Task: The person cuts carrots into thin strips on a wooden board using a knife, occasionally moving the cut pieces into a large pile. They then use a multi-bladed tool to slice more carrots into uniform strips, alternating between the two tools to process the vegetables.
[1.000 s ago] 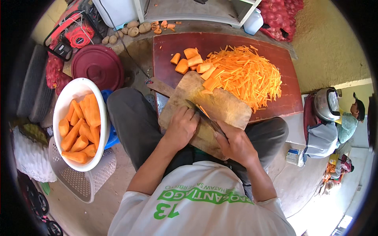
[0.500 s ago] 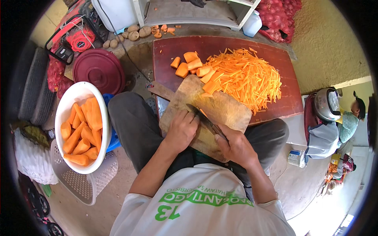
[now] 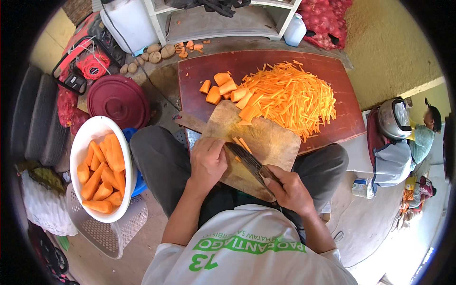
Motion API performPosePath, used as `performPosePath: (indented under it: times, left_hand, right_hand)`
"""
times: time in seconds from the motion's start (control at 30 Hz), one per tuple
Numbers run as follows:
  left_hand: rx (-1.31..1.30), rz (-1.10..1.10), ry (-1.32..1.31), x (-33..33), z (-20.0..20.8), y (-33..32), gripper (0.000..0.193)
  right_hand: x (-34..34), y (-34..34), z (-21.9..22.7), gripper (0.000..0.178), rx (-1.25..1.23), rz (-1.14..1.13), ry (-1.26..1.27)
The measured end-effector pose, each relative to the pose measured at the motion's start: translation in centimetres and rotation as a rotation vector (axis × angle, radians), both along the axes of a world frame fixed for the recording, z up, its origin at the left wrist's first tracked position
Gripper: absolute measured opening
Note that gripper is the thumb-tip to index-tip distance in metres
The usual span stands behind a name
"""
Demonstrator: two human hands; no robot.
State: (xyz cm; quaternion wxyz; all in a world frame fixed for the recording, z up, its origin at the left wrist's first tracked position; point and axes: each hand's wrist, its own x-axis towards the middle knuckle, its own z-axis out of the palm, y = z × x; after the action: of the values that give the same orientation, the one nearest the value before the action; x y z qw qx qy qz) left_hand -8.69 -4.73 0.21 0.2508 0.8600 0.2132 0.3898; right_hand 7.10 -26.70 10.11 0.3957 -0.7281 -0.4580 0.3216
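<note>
My right hand (image 3: 289, 190) is closed round the handle of a knife (image 3: 248, 160), whose dark blade lies slanted over a wooden cutting board (image 3: 280, 137) across my lap. A few cut carrot sticks (image 3: 244, 144) rest along the blade's far side. At the board's left edge, near the knife tip, my left hand (image 3: 208, 159) has its fingers curled in; anything inside them is hidden. Just beyond the board, a big heap of carrot sticks (image 3: 297, 99) covers part of a dark red tabletop (image 3: 199, 71). Thick carrot chunks (image 3: 228, 86) sit left of the heap.
Peeled whole carrots fill a white basin (image 3: 76, 166) on my left, above a perforated plastic basket (image 3: 97, 237). A maroon lidded tub (image 3: 116, 102) stands behind it. Potatoes (image 3: 155, 57) line the floor by a white shelf (image 3: 223, 31). Another person (image 3: 422, 142) is at far right.
My left hand has drawn back leftward from the blade. The knife has tipped flatter and shows more of its blade side, with carrot sticks now visible beside it. The whole view has shifted slightly.
</note>
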Motion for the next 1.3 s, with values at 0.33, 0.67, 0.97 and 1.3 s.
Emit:
performPosePath:
  times: [0.33,0.67,0.97,1.3]
  left_hand:
    - [0.11,-0.038,0.108,0.2,0.2,-0.6,0.024]
    - [-0.231,-0.034,0.036,1.1,2.6,1.3,0.017]
    - [0.274,-0.412,0.281,9.2,4.3,6.0,0.037]
    - [0.553,-0.43,0.436,11.2,1.6,7.9,0.024]
  right_hand:
    - [9.1,-1.3,-0.5,0.03,0.059,-0.147,-0.404]
    - [4.0,-2.1,-0.8,0.036,0.142,0.181,-0.078]
    - [8.5,-3.4,-0.7,0.035,-0.01,-0.021,-0.296]
    - [11.1,-2.7,-2.5,0.041,0.146,-0.276,-0.153]
